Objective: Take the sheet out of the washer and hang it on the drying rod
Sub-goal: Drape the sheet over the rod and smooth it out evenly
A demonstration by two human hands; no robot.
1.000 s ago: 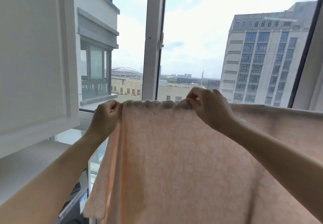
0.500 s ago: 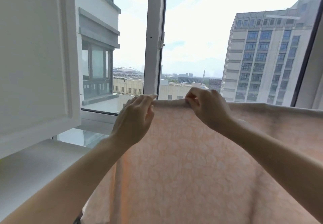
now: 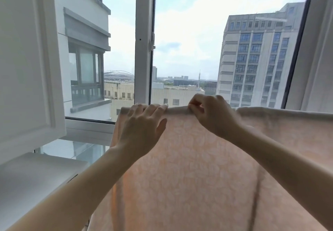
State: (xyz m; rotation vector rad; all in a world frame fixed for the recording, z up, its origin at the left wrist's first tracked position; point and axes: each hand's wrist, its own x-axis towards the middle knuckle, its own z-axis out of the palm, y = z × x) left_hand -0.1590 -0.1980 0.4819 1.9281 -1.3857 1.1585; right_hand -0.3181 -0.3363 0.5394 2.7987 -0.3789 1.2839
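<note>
Window (image 3: 144,50): white-framed, with tall buildings and sky beyond; a white cabinet door (image 3: 27,59) stands at far left.

Sheet (image 3: 198,167): pale peach with a faint white pattern, out of the washer and draped over the line at its top, hanging down in front of the person and filling the lower middle and right of the view.

Top fold (image 3: 270,111): the sheet's long axis, running left to right roughly level, from just left of the left hand away to the right edge of the view. The drying rod is presumably under this fold; it is hidden by the cloth.

Free corner (image 3: 122,110): the sheet's left end, just left of the left hand, with the side edge dropping straight down below it.

Right hand (image 3: 214,117): on the fold near its left end, fingers curled and thumb pinching the cloth edge.

Left hand (image 3: 142,128): just beside the right hand on its left, fingers straight and together, tips laid flat on the fold; nothing gripped.

Deciding relation: both hands sit close together at the left end of the fold, the left hand nearer the free corner, and most of the sheet lies to the right of the right hand.

Judgement: hanging looks nearly done; the likely next move is smoothing along the fold, the left hand toward the corner.
</note>
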